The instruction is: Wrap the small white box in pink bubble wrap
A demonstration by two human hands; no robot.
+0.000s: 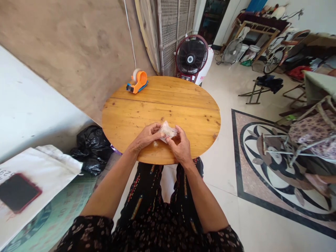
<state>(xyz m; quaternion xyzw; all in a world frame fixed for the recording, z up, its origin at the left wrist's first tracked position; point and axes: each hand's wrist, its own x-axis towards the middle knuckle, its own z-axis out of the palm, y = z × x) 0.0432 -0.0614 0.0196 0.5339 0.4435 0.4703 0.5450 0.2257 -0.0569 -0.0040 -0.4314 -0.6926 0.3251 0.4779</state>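
Observation:
A small crumpled packet [167, 131], whitish and clear like thin plastic, is held between both hands near the front part of the round wooden table [168, 94]. My left hand [149, 136] pinches its left side between thumb and fingers. On the right side, my right hand [181, 146] grips it with thumb and curled fingers. What is inside the packet cannot be made out. An orange tape dispenser [140, 82] with a roll of tape stands at the table's back left edge.
Behind the table stands a fan [191, 59]. Black plastic bags [91, 148] lie to the left, near a phone [19, 192] on a white sack [49, 168]. A folding stool [254, 92] and a chair with a patterned cover [315, 134] are at the right.

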